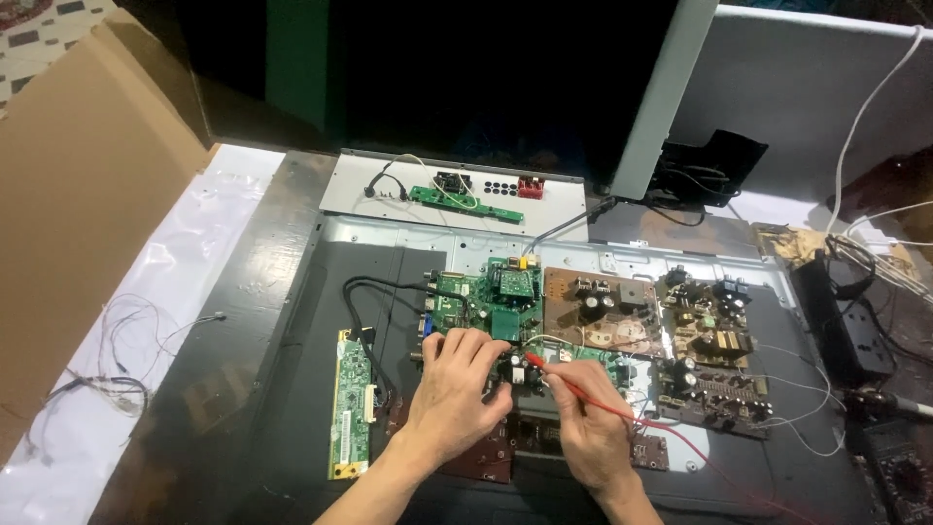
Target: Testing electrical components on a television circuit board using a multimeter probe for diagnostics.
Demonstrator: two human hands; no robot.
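Note:
My right hand (588, 418) pinches a red probe (559, 376) with a red lead trailing to the right; its tip touches the green main circuit board (491, 297) near some black parts. My left hand (457, 394) rests on the same board just left of the tip, fingers curled; whether they grip anything is hidden. A brown power board (607, 316) with capacitors lies beside it on the right. All sit on the grey back panel (384, 258) of a flat screen lying face down.
A narrow green strip board (352, 403) lies at the left. A grey metal plate with a small green board (465, 202) sits behind. Cardboard (78, 185) stands at left, loose wires (107, 389) on white plastic. A multimeter (899, 476) and black power strip (855, 331) are at right.

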